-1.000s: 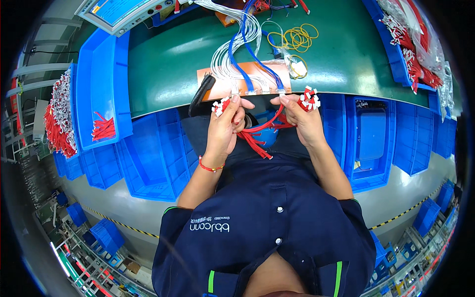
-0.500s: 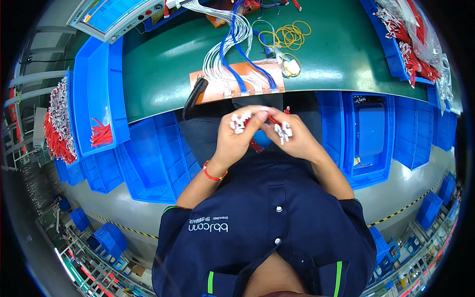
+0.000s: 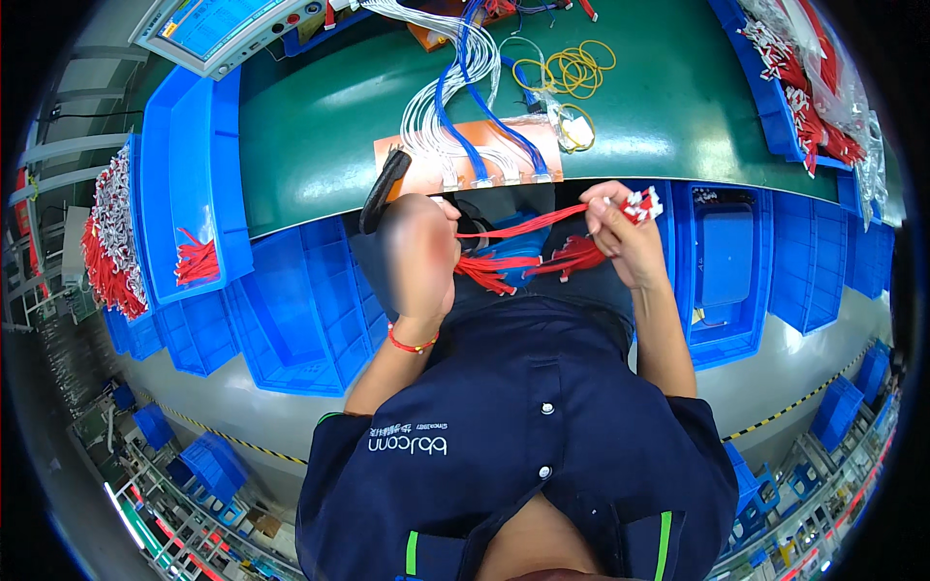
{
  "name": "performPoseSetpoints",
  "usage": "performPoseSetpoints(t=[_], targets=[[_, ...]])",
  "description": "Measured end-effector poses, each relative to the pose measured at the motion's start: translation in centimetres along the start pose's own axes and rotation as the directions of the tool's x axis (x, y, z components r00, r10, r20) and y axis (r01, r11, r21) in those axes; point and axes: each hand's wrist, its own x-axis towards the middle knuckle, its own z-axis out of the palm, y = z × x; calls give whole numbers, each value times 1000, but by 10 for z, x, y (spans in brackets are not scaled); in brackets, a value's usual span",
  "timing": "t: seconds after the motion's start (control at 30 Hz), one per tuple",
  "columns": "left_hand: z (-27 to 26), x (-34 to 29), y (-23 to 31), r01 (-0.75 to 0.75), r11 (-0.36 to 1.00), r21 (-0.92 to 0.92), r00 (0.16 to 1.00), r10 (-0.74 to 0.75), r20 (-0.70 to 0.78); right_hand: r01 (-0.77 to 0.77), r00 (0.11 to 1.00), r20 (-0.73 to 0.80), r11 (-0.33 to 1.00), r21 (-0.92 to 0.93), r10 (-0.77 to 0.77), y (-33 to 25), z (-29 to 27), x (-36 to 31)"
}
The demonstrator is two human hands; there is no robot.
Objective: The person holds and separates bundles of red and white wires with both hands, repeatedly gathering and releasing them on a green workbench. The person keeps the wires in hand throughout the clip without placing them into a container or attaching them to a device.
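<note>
One green bench top (image 3: pixel 339 126) is bordered by blue bins (image 3: pixel 291 320) above a grey floor (image 3: pixel 266 418); a lit screen (image 3: pixel 218 29) is seen at upper left. White lettering (image 3: pixel 409 445) is borne by the dark shirt (image 3: pixel 504 387). Red cables (image 3: pixel 581 254) are strung between the hands, nearer the body than the bench edge. They are gripped by the right hand's (image 3: pixel 628 242) curled fingers, white connectors (image 3: pixel 655 201) protruding beyond; the left hand (image 3: pixel 423 254) is blurred, its finger closure indeterminable.
</note>
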Motion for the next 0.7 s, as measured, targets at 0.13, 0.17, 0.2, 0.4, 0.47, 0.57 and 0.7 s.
performPoseSetpoints(t=[0.13,0.17,0.2,0.4,0.47,0.57,0.7], targets=[[0,5,-9,19,996,84,1000,-20,6,17,992,121,986,165,-37,-8,3,-3],[1,7,-9,20,994,111,1000,-21,6,13,988,150,987,158,-37,-11,7,-4],[-1,9,-10,34,994,100,999,-34,-1,14,978,202,989,145,-43,-7,5,-4],[5,9,-10,-14,990,137,998,23,-64,-23,966,256,999,-25,28,2,18,-2],[8,9,-12,-55,984,172,994,69,-79,-39,940,339,999,2,36,5,18,-1],[11,8,-15,-69,990,124,993,80,-86,-156,849,522,982,105,79,9,10,0],[7,9,-8,12,997,81,999,-9,-38,-201,835,551,926,320,-9,-1,20,-1]])
